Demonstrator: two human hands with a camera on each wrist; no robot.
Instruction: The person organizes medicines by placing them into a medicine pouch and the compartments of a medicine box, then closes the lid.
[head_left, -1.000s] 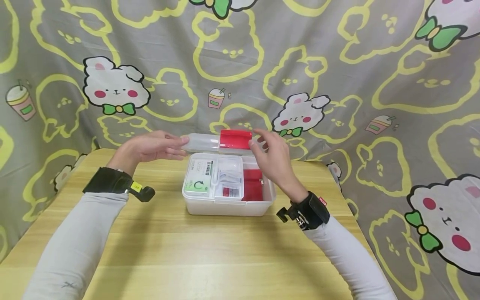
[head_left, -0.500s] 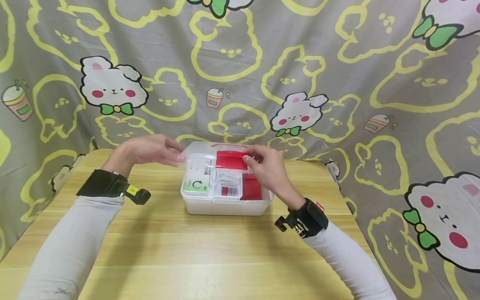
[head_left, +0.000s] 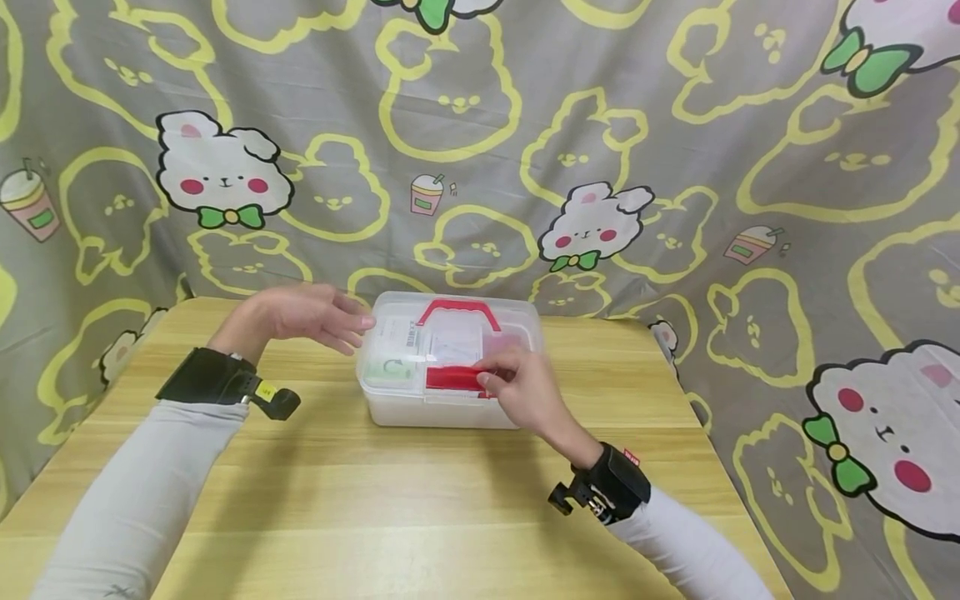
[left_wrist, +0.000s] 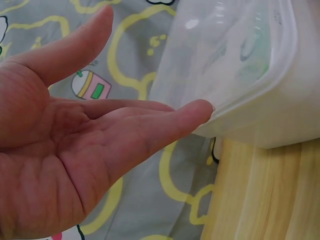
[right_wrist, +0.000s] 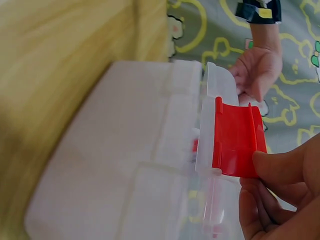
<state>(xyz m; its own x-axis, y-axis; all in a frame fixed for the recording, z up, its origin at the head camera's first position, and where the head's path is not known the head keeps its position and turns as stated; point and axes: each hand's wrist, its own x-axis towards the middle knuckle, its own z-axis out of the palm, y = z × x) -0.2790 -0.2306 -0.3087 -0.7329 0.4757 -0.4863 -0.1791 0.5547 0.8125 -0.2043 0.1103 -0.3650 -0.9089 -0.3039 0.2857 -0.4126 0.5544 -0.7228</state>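
Note:
A translucent white storage box (head_left: 450, 412) stands on the table, its clear lid (head_left: 386, 312) lowered over it. Along the lid's front edge, my right hand (head_left: 525, 392) pinches a red latch (head_left: 452, 377) between thumb and fingers. The right wrist view shows a narrow gap between lid and box under the latch (right_wrist: 235, 140). My left hand (head_left: 311, 317) has its fingers extended, with fingertips right at the lid's left edge; its palm and thumb (left_wrist: 95, 45) lie spread in the left wrist view. A red carry handle (head_left: 459, 305) lies on top of the lid.
Packets and a green-and-white carton (head_left: 390, 367) show through the lid. The wooden table (head_left: 420, 508) extends in front of the box. A grey curtain (head_left: 337, 75) with yellow outlines and rabbit prints hangs close behind and at the sides.
The lid has swung from raised at the back down over the box, with my right hand bringing the red latch forward and down. My left hand has stayed by the left side, dropping slightly.

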